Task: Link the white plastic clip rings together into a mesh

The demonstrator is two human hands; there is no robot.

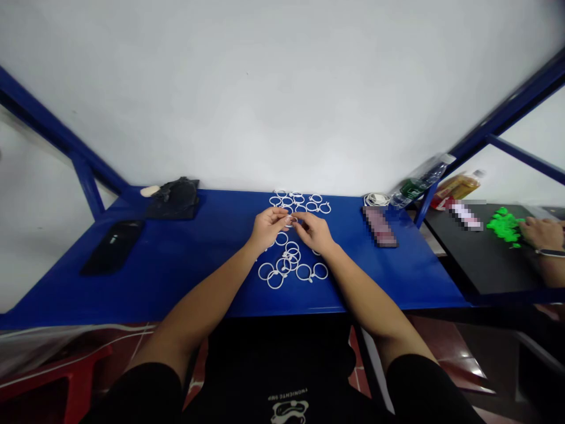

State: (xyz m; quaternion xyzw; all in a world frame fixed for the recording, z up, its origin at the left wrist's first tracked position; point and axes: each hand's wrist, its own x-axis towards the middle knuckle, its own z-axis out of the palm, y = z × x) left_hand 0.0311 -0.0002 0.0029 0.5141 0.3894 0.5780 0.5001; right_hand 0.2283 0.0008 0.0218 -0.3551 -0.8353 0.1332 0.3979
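Observation:
Over the middle of the blue table (pixel 220 259), my left hand (pixel 266 227) and my right hand (pixel 316 231) meet at the fingertips. Between them they pinch a white curtain ring (pixel 289 222), partly covered by my fingers. Closer to me, several loose white curtain rings (pixel 275 280) lie scattered and overlapping, each with a small eyelet. Another group of the same rings (pixel 325 208) rests beyond my hands, by the wall. A few rings are partly hidden under my hands.
At left are a black phone (pixel 112 247), a black plastic bag (pixel 174 199) and a pale oval object (pixel 150 191). A blurred-out phone (pixel 380 227), coiled white cable (pixel 376 200) and plastic bottle (pixel 419 182) are at right. Further right, another person's hand (pixel 542 232) touches green pieces (pixel 504 226).

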